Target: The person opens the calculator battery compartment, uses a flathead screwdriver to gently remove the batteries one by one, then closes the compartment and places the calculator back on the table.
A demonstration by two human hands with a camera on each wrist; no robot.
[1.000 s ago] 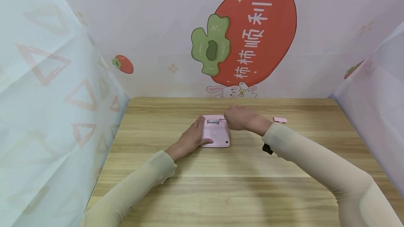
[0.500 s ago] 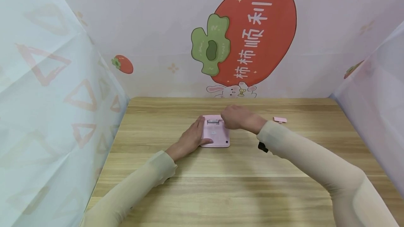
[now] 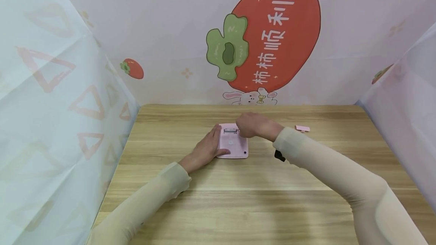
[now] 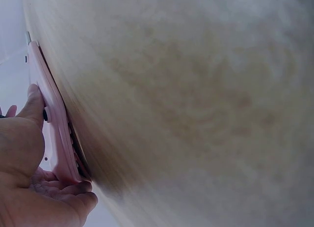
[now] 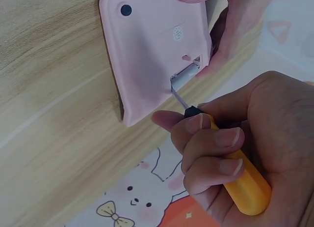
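Observation:
A pink calculator lies back side up on the table, its battery slot uncovered. In the slot sits a silvery battery. My left hand holds the calculator by its left side, thumb on the back near the front edge and fingers along the side. At the calculator's upper right is my right hand, gripping a screwdriver by its yellow handle. In the right wrist view the screwdriver's thin tip touches the end of the slot beside the battery. From the head view the screwdriver is mostly hidden behind the hand.
A small pink battery cover lies to the right on the wooden table. Behind the table rises a printed backdrop with persimmons and a rabbit. White cloth walls stand at both sides.
My right hand has shifted slightly left, bringing the screwdriver further over the calculator towards the battery. The left hand and the calculator have stayed in place.

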